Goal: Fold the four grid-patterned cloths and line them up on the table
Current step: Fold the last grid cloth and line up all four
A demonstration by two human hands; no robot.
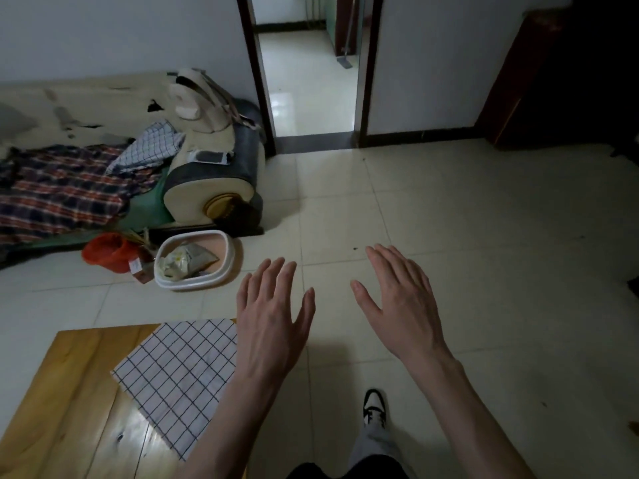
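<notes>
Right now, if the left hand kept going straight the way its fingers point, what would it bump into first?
Probably nothing soon. The left hand is open, fingers pointing forward and slightly up in the picture, over bare floor tiles. The white bin sits off to its left. Far ahead is the doorway, though depth is hard to judge.

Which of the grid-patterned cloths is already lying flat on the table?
The white grid cloth on the wooden table; the other checked cloth lies crumpled on the sofa.
</notes>
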